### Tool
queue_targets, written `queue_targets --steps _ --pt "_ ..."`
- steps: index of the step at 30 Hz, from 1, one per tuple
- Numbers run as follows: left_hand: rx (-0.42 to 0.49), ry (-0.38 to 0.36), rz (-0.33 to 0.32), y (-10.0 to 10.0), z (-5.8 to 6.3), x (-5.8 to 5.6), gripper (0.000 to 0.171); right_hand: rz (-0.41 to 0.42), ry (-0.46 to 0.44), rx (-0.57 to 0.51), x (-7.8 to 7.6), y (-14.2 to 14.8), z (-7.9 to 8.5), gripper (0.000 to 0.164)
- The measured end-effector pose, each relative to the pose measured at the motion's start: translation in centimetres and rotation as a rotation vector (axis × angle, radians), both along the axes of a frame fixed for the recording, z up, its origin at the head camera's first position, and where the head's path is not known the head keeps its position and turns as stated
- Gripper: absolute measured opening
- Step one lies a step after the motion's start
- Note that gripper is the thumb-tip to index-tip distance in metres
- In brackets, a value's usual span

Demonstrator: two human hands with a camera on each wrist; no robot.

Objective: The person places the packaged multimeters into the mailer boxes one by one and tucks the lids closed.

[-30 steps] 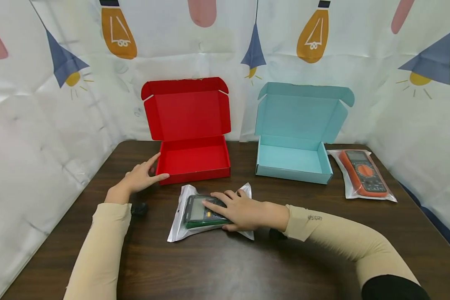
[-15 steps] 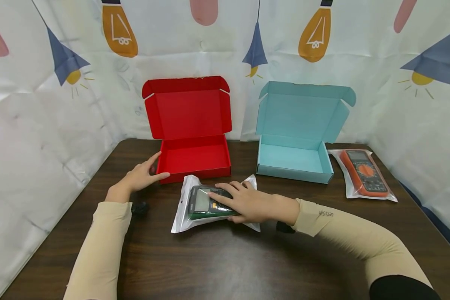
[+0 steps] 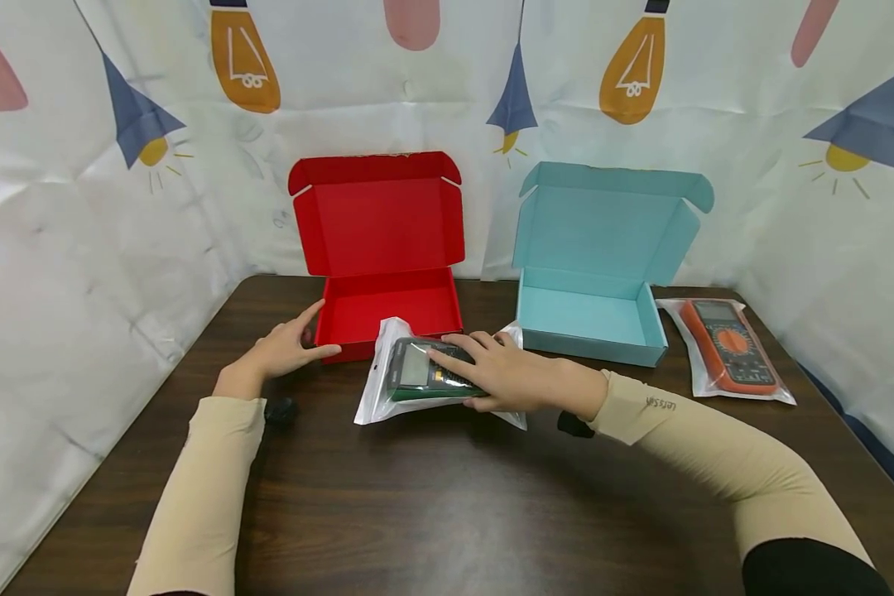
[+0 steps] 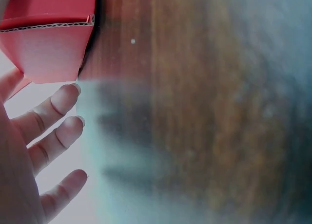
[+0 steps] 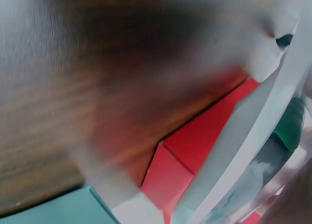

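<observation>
My right hand [image 3: 508, 377] grips a black-and-green digital multimeter [image 3: 415, 367] in a clear-and-white plastic bag, from above, with fingers spread over its dial end. The bagged meter is raised off the table and overlaps the front of the open red cardboard box [image 3: 380, 223]. In the right wrist view the bag [image 5: 248, 160] passes over the red box's corner. My left hand [image 3: 274, 356] rests at that box's left side, thumb by the front corner and index finger along the side. Its other fingers [image 4: 63, 136] stay extended and apart in the left wrist view.
An open light-blue cardboard box [image 3: 599, 228] stands right of the red one. Farther right lies an orange multimeter [image 3: 733, 343] in a clear bag. The brown table [image 3: 447, 521] ends at a printed white curtain [image 3: 417, 83] behind.
My right hand has lifted the bagged multimeter and carried it forward and slightly right, up to the red box's front. My left hand has kept its place at the box.
</observation>
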State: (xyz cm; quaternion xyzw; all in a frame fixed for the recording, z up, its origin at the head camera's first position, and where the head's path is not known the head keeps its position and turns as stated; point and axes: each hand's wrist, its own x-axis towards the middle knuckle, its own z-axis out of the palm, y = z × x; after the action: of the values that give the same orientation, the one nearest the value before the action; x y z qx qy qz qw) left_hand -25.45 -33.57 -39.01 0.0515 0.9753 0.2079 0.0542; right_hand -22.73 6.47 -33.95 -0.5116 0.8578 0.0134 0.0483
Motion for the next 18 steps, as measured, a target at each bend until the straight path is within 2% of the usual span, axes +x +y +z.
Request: queue_targets --steps 18 --pt "0.034 0.007 0.016 -0.3 0.2 0.0 0.106 -0.001 0.008 -0.066 -3.6 -0.8 0.8 0.094"
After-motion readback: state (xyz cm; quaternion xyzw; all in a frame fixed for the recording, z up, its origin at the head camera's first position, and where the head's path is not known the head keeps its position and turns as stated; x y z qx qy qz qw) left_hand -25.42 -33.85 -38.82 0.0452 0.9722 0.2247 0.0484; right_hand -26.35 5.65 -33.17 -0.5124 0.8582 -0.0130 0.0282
